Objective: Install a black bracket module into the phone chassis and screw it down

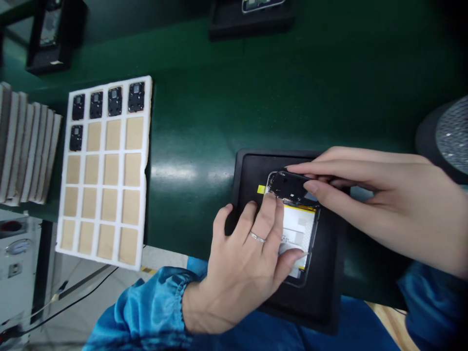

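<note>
At lower centre of the frame, the left hand (243, 258) lay flat, fingers spread, on an opened silver-framed phone (294, 229) in a black jig tray (252, 170) on the green counter (204, 122); the right hand (380, 200) pressed extended fingertips on its dark top cover.

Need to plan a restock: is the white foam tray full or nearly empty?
Nearly empty. The foam tray holds five black parts, four in the far row and one below at left; every other pocket shows bare tan bottom.
</note>
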The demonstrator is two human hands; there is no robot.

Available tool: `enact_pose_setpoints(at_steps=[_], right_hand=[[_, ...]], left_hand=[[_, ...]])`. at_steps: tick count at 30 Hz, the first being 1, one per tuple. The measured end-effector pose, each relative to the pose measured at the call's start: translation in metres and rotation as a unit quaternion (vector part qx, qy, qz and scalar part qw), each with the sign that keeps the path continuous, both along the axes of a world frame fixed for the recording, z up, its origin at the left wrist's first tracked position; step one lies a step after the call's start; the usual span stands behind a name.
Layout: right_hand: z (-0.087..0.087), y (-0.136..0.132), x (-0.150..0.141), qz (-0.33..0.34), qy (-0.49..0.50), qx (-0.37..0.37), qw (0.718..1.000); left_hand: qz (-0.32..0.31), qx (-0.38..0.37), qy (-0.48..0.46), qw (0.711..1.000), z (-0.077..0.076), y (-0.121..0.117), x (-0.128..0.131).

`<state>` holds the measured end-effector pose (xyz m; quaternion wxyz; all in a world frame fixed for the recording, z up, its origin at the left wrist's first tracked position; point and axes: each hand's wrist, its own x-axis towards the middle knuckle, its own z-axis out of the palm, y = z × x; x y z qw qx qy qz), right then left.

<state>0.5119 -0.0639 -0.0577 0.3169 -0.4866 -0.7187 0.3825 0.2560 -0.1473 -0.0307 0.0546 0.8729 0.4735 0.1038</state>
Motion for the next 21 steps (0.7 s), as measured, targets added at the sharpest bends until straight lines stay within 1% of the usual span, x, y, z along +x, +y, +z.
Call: enact_pose_setpoints(at_steps=[3, 7, 9, 12, 13, 15, 17, 21], right_hand=[[-0.001, -0.001, 0.000, -0.003, 0.001, -0.003, 1.000], [-0.002, -0.001, 0.001, -0.002, -0.007, 0.001, 1.000], [-0.002, 0.001, 0.001, 0.003, -0.021, 0.012, 1.000], [-0.002, 0.003, 0.003, 0.011, -0.046, 0.027, 0.999], [-0.002, 0.004, 0.003, 0.011, -0.051, 0.029, 0.998], [-0.001, 0.006, 0.004, 0.008, -0.054, 0.029, 0.998], [-0.001, 0.006, 0.005, 0.006, -0.054, 0.029, 0.998], [-0.002, 0.005, 0.005, 0.009, -0.052, 0.019, 0.998]], left_hand=[[-0.005, 0.006, 0.010, 1.000, -0.001, 0.000, 0.000], [-0.030, 0.027, -0.013, 0.999, -0.002, 0.000, 0.001], [-0.039, 0.052, 0.037, 0.997, 0.001, 0.000, 0.003], [-0.064, 0.103, 0.149, 0.981, 0.009, 0.001, 0.009], [-0.076, 0.112, 0.171, 0.976, 0.011, 0.002, 0.011], [-0.092, 0.120, 0.182, 0.972, 0.014, 0.002, 0.012], [-0.086, 0.119, 0.176, 0.973, 0.014, 0.003, 0.011], [-0.048, 0.103, 0.140, 0.984, 0.009, 0.001, 0.005]])
